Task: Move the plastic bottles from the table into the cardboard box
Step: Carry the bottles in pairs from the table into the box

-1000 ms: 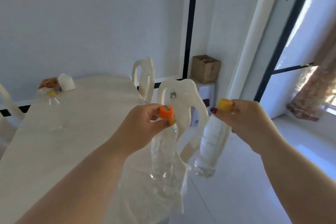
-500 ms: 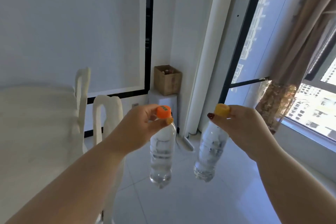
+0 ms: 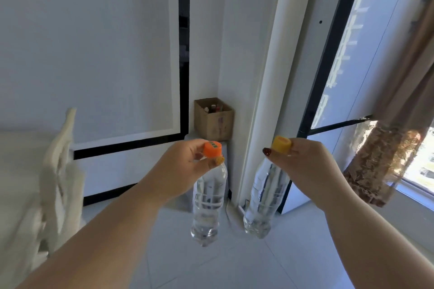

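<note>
My left hand (image 3: 180, 166) pinches a clear plastic bottle with an orange cap (image 3: 207, 204) by its neck; it hangs upright over the floor. My right hand (image 3: 307, 166) grips a second clear bottle with a yellow cap (image 3: 266, 197) the same way, slightly tilted. An open brown cardboard box (image 3: 215, 122) stands ahead in the corner on a white stand, with a few small items showing inside. Both bottles hang in the air, well short of the box.
A white chair back (image 3: 62, 171) and the white table's edge (image 3: 16, 159) lie at the left. A white pillar and a black-framed glass door stand right of the box. A brown curtain (image 3: 389, 148) hangs at the far right. Pale tiled floor spreads below.
The view has swung right, away from the table, and the cardboard box has come closer and nearer the centre. Both hands keep their bottles held in front.
</note>
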Action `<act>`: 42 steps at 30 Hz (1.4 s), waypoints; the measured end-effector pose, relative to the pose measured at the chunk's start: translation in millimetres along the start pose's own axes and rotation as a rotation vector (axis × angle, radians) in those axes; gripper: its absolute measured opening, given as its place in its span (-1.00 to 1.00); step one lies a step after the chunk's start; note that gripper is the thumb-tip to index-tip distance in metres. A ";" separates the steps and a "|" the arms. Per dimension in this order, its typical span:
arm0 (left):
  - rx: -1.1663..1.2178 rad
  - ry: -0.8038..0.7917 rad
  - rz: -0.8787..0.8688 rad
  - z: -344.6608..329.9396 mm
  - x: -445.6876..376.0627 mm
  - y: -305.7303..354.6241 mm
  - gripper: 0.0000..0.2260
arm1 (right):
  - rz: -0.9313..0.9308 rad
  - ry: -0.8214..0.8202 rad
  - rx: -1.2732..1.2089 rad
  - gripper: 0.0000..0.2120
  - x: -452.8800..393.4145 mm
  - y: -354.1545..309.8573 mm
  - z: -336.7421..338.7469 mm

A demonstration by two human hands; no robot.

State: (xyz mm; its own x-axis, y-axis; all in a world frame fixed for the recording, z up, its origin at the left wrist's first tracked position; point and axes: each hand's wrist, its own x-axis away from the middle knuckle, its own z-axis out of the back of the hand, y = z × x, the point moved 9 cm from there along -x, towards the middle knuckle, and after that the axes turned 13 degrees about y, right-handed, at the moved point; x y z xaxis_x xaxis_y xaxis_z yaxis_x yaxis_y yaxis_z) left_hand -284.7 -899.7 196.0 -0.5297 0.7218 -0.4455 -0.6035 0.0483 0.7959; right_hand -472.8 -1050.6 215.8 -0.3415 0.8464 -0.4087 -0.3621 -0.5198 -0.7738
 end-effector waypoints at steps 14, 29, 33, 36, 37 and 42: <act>-0.016 0.035 0.050 -81.9 -269.1 -103.0 -0.62 | 0.056 -0.045 -0.073 -0.75 -280.7 66.2 -111.5; -0.077 0.261 0.196 -115.1 -527.5 -229.8 -0.90 | 0.133 -0.186 -0.082 -0.73 -564.8 113.1 -263.2; -0.061 0.303 0.184 -113.1 -592.9 -270.9 -0.85 | 0.129 -0.159 -0.080 -0.74 -625.8 125.5 -313.1; -0.023 0.283 0.194 -111.4 -646.8 -308.7 -0.86 | 0.127 -0.125 -0.074 -0.73 -670.1 131.2 -353.8; -0.028 0.261 0.191 -111.2 -665.8 -321.2 -0.86 | 0.127 -0.111 -0.071 -0.72 -686.1 132.8 -367.6; -0.040 0.220 0.193 -109.1 -741.3 -374.5 -0.81 | 0.096 -0.039 -0.057 -0.65 -753.6 150.6 -426.1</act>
State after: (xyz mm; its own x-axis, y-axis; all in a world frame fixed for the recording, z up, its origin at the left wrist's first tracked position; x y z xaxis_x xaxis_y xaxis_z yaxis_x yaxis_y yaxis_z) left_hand 269.0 -1528.2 183.5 -0.7506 0.5481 -0.3690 -0.4998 -0.1058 0.8596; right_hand 99.6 -1717.2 201.0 -0.4057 0.7875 -0.4639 -0.2766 -0.5896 -0.7589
